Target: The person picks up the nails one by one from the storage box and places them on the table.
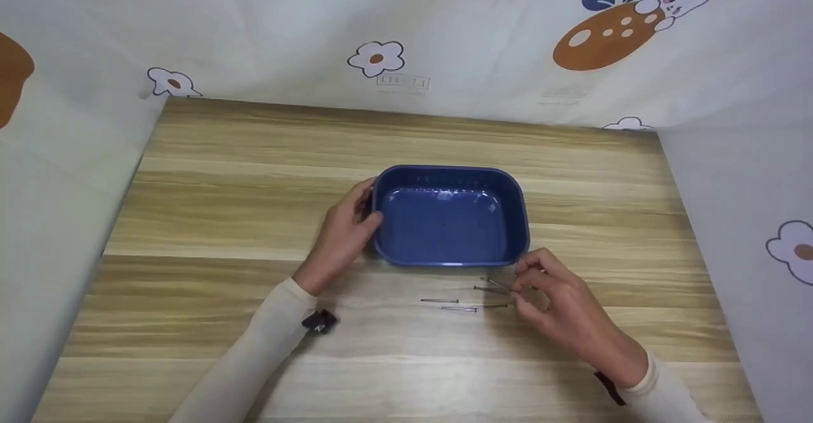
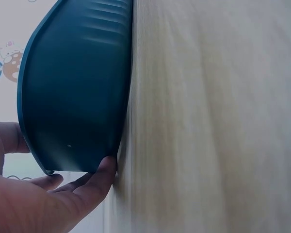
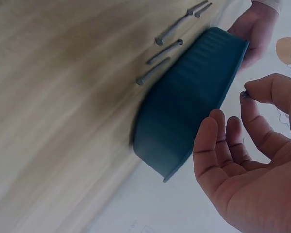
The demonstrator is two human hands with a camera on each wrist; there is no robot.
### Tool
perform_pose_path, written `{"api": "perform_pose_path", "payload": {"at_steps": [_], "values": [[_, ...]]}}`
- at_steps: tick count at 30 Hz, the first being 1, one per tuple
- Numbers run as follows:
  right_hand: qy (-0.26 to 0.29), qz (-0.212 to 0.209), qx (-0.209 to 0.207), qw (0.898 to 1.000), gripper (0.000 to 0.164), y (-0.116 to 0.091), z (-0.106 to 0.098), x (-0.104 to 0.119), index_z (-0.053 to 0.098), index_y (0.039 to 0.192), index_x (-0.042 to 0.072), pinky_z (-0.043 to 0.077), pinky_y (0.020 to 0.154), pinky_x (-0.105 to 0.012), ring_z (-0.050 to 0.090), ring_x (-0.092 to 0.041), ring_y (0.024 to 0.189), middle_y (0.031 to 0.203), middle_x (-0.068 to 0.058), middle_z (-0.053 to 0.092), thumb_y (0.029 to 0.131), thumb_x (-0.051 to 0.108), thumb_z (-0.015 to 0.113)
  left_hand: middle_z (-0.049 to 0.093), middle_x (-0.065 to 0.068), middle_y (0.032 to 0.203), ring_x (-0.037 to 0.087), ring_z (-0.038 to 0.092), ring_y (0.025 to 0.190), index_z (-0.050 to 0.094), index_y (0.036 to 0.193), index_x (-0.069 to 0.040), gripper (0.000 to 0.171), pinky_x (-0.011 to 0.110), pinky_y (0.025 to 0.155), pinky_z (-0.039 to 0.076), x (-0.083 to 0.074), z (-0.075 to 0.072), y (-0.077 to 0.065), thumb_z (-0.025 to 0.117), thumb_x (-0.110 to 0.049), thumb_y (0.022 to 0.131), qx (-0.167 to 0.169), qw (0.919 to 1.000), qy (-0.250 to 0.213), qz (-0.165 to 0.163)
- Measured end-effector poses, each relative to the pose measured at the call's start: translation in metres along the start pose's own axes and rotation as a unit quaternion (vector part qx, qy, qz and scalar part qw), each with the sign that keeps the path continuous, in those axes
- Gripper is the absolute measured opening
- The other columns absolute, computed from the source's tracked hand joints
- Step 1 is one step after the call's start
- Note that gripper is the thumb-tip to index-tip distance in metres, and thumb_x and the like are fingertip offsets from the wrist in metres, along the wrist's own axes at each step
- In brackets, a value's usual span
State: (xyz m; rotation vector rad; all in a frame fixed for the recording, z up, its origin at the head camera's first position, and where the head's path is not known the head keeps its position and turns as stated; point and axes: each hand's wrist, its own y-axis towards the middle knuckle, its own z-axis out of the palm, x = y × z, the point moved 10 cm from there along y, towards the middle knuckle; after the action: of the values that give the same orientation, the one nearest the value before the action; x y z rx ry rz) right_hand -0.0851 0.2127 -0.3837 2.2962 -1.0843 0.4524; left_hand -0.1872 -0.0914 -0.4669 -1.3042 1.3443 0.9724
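A blue plastic bin (image 1: pixel 444 226), rectangular with rounded corners, stands upright on the table. My left hand (image 1: pixel 346 229) holds its left end, thumb at the rim; in the left wrist view the fingers (image 2: pixel 94 187) reach low on the outer wall (image 2: pixel 72 92). Near the bin's front right corner, my right hand (image 1: pixel 562 305) pinches a thin nail (image 1: pixel 497 283) between thumb and forefinger. Only a small dark end of that nail (image 3: pixel 244 94) shows in the right wrist view. Several loose nails (image 1: pixel 439 300) lie on the table just in front of the bin.
The wood-grain table (image 1: pixel 209 207) extends around the bin on all sides. A white patterned sheet (image 1: pixel 279 35) hangs behind it and along both sides. Dark straps (image 1: pixel 319 322) sit at both wrists.
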Motion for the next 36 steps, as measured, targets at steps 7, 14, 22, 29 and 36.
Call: {"api": "perform_pose_path", "payload": {"at_steps": [7, 14, 22, 29, 36], "values": [[-0.006, -0.001, 0.012, 1.0, 0.025, -0.008, 0.009, 0.001, 0.075, 0.089, 0.013, 0.055, 0.089, -0.011, 0.07, -0.009, 0.098, 0.113, 0.003, 0.063, 0.077, -0.007, 0.084, 0.062, 0.018, 0.155, 0.03, 0.053, 0.15, 0.051, 0.163, -0.008, 0.061, 0.042, 0.125, 0.045, 0.002, -0.001, 0.0, 0.061, -0.005, 0.103, 0.0, 1.0, -0.002, 0.004], [-0.016, -0.001, 0.034, 0.999, 0.022, -0.016, 0.023, -0.004, 0.077, 0.088, 0.01, 0.053, 0.091, -0.011, 0.069, -0.01, 0.1, 0.113, -0.001, 0.065, 0.077, -0.006, 0.086, 0.062, 0.017, 0.154, 0.029, 0.054, 0.15, 0.052, 0.162, -0.007, 0.06, 0.041, 0.125, 0.045, 0.003, -0.002, 0.0, 0.062, -0.006, 0.103, -0.007, 1.0, 0.005, -0.004], [-0.055, 0.026, 0.047, 0.997, 0.021, -0.019, 0.029, -0.02, 0.079, 0.086, 0.012, 0.054, 0.09, -0.015, 0.068, -0.01, 0.103, 0.112, -0.001, 0.065, 0.077, -0.006, 0.087, 0.063, 0.017, 0.154, 0.03, 0.056, 0.148, 0.052, 0.162, -0.007, 0.06, 0.043, 0.124, 0.046, 0.001, -0.002, 0.001, 0.062, -0.005, 0.103, -0.004, 0.9999, 0.013, 0.001], [-0.072, 0.024, 0.06, 0.995, 0.019, -0.02, 0.036, -0.027, 0.081, 0.089, 0.011, 0.063, 0.092, -0.034, 0.068, -0.015, 0.109, 0.113, -0.002, 0.066, 0.079, -0.003, 0.089, 0.061, 0.018, 0.156, 0.032, 0.054, 0.15, 0.05, 0.163, -0.007, 0.061, 0.044, 0.125, 0.045, 0.0, -0.001, 0.0, 0.063, -0.006, 0.104, 0.0, 0.9999, 0.016, -0.001], [-0.072, 0.026, 0.058, 0.995, 0.021, -0.023, 0.037, -0.03, 0.081, 0.09, 0.013, 0.063, 0.091, -0.036, 0.068, -0.014, 0.11, 0.115, 0.0, 0.066, 0.08, -0.004, 0.089, 0.063, 0.016, 0.154, 0.03, 0.056, 0.147, 0.052, 0.162, -0.008, 0.061, 0.044, 0.124, 0.047, 0.0, 0.0, 0.0, 0.063, -0.005, 0.102, -0.003, 1.0, 0.007, 0.0]]}}
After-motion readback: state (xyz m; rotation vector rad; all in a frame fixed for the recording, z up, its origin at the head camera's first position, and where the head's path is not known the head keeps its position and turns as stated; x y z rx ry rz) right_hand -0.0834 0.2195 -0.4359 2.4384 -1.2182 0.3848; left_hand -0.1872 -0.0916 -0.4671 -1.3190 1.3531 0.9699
